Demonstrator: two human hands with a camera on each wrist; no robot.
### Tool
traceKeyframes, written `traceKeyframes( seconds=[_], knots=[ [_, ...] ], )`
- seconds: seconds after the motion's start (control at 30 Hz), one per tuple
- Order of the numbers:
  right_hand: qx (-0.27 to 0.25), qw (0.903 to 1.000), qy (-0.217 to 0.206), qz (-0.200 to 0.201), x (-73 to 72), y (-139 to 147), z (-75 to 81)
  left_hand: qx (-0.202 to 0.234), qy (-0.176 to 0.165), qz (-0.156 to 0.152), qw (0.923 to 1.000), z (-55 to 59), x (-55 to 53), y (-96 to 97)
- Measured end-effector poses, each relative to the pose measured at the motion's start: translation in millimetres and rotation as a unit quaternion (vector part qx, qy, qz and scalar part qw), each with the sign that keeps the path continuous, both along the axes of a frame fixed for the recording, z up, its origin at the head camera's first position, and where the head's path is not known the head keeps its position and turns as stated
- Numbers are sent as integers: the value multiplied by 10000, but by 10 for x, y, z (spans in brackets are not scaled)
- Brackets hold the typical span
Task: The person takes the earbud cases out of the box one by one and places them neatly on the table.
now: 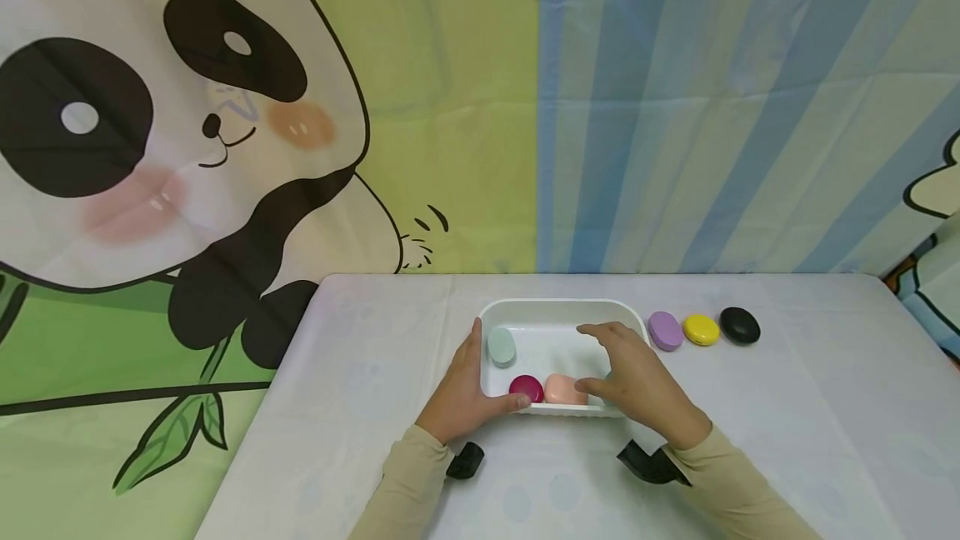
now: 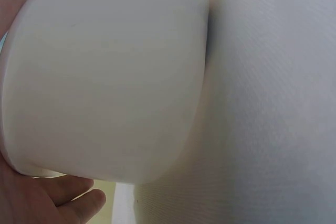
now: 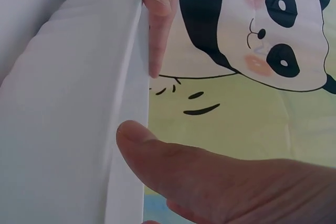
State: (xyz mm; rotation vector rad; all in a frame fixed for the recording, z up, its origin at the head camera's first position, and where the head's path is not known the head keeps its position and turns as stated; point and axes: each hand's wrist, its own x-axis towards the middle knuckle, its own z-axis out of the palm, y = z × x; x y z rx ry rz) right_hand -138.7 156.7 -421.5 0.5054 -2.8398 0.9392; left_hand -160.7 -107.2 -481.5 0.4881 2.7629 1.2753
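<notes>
A white tray sits on the table in the head view. My left hand grips its left end, thumb over the front rim and fingers along the side. In the left wrist view those fingers reach round the tray wall. Over the tray's right part, my right hand has thumb and fingers spread apart, with nothing seen between them. Its thumb lies by the rim in the right wrist view. Inside the tray are a pale green piece, a magenta piece and a peach piece.
Right of the tray lie a purple oval piece, a yellow round piece and a black round piece. Black straps show at the wrists. A panda-print curtain hangs behind the white table.
</notes>
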Motion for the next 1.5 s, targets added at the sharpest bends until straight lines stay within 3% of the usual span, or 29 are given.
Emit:
traceKeyframes(
  seconds=[0.47,0.7,1.03,1.5],
  knots=[
    [176,9962,-690,499,-88,-129,-49,-99,-65,-4,9999,18,-5,11],
    [339,9919,-785,944,-146,-139,-102,-133,-61,5,9999,6,2,7],
    [489,9865,-1085,1127,-226,-131,-204,-120,-51,13,9999,8,14,13],
    [505,9798,-1175,1534,-257,-100,-211,-132,25,-3,9999,10,19,1]
  ],
)
